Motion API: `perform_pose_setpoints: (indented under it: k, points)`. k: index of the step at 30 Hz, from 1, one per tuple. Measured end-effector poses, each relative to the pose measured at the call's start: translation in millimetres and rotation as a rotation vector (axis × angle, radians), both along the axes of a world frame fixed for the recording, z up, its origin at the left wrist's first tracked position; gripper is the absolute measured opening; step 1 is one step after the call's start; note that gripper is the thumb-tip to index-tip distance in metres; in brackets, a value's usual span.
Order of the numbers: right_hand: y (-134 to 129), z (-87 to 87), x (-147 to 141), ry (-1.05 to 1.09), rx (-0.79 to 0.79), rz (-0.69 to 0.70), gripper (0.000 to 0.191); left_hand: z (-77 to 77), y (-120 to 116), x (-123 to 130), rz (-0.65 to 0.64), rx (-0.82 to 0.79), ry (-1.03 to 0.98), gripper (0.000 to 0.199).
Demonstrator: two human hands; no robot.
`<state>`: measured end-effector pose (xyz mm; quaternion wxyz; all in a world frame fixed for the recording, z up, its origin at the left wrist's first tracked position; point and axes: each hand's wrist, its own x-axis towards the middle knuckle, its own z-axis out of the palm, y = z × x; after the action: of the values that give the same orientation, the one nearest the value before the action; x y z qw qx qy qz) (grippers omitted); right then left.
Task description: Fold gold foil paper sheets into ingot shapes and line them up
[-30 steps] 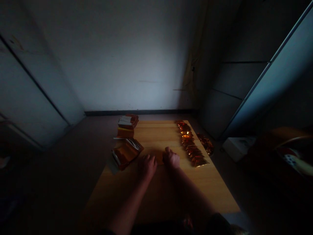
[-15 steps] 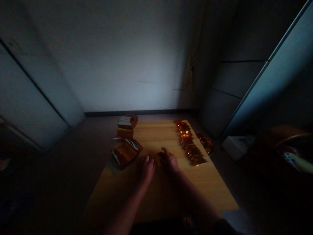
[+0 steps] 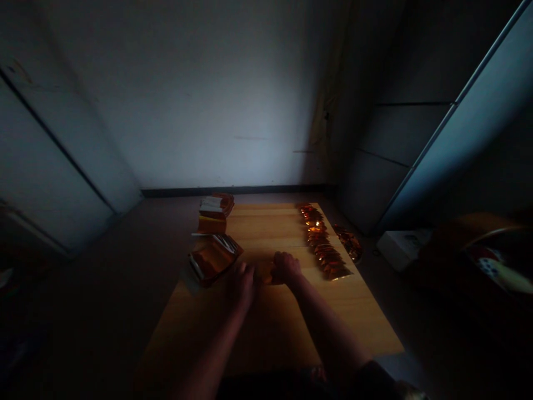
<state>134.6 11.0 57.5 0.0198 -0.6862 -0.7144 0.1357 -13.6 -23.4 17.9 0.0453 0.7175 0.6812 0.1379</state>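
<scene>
Orange foil sachet [image 3: 265, 272] lies near the middle of the pale wooden worktop [image 3: 266, 328], between the two hands and partly hidden by them. The left hand [image 3: 241, 284] sits close against its left side, knuckles up and fingers curled downward. The right hand [image 3: 286, 267] is bunched against its right side. Neither hand is spread flat, but the light is dim and the fingers cover the contact, so I cannot tell whether either hand is gripping the sachet or only resting against it.

To the upper right of the right hand, a long row of overlapping orange-gold foil sachets [image 3: 322, 241] runs from the far edge of the worktop down toward the hands, near them but not touching. A smaller heap of similar foil [image 3: 348, 244] lies just outside the worktop's right edge, apparently on the floor. Just left of the left hand, a loose stack of orange packets with white edges [image 3: 214, 260] sits at the worktop's left edge. Beyond it, a second stack of orange and white packets [image 3: 216, 210] sits at the far left corner. A white box [image 3: 403, 250] stands on the floor at right, and a dark rounded object with a patterned rim [image 3: 497, 261] shows at the right edge, too dim to name.
</scene>
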Motion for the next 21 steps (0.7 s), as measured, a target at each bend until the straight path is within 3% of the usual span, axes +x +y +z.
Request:
perform_pose_setpoints:
  k: [5,10,13,17,21]
  points:
    - [1,-5.5,1,0.018,-0.005,0.015,0.028,-2.0,5,-2,0.012,0.053,0.007,0.036]
    - [-5,-13.8,5,0.212,0.138,0.020,0.016,-3.5,13,-4,0.030,0.060,-0.123,0.029]
    - [-8,-18.3,11,0.466,0.133,0.004,0.011,-3.1,21,-3,0.047,0.006,-0.410,0.021]
    - [-8,-21.5,20,0.899,0.155,-0.053,0.007,-0.2,28,1,0.013,-0.030,-0.932,0.030]
    - [-10,-23.4,25,1.391,0.199,-0.190,0.031,-2.0,31,9,-0.002,-0.066,-1.200,0.040]
